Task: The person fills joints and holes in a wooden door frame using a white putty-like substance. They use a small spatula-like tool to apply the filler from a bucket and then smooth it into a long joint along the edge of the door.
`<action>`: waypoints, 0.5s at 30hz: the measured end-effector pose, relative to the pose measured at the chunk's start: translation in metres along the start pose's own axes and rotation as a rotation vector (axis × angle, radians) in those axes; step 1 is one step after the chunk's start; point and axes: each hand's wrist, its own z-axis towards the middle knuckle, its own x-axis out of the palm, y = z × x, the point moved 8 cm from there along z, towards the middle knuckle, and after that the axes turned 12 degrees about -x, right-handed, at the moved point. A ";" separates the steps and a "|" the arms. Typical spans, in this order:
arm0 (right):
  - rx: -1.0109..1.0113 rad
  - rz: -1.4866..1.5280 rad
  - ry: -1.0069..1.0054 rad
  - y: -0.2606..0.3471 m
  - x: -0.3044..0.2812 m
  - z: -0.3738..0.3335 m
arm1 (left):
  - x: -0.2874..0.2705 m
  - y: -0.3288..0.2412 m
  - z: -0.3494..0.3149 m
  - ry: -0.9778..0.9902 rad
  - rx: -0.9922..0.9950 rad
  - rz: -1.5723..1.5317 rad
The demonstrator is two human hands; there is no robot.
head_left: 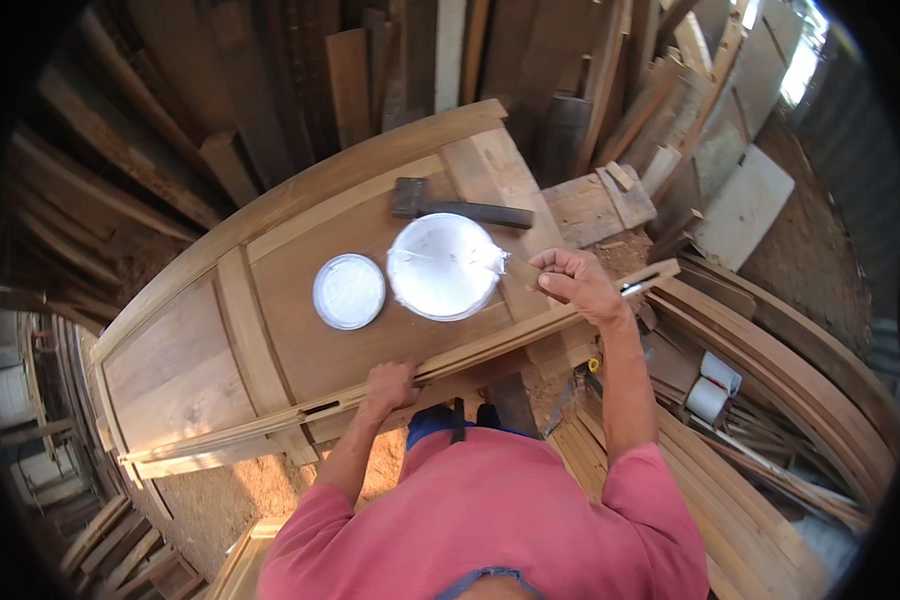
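My right hand (575, 285) pinches a flat brown spatula (520, 270), its tip coated in white at the right rim of a round tub of white paste (442, 268). The tub stands on a large panelled wooden door (315, 285) lying flat. Along the door's near side runs a long wooden rail (470, 357) with slots cut near its ends. My left hand (392, 386) is closed over that rail. A round white lid (349, 291), whitish on top, lies left of the tub. Behind the tub rests a hammer (460, 207) with a dark square head.
Boards (350, 90) lean upright beyond the door. A rough wooden bench end (595, 205) juts out at the far right. Long curved planks (770, 350) and white containers (710, 390) lie to my right. More timber (120, 545) is stacked at the lower left.
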 end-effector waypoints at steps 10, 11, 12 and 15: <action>0.028 -0.735 -0.446 0.057 -0.226 -0.130 | -0.012 -0.008 -0.004 -0.001 0.022 -0.069; 0.078 -0.840 -0.439 0.054 -0.235 -0.130 | -0.013 -0.010 -0.005 0.003 0.025 -0.063; 0.128 -0.945 -0.428 0.051 -0.245 -0.130 | -0.015 -0.011 -0.006 -0.002 0.014 -0.063; 0.084 -1.037 -0.360 0.020 -0.277 -0.125 | -0.015 -0.009 -0.006 -0.019 0.010 -0.059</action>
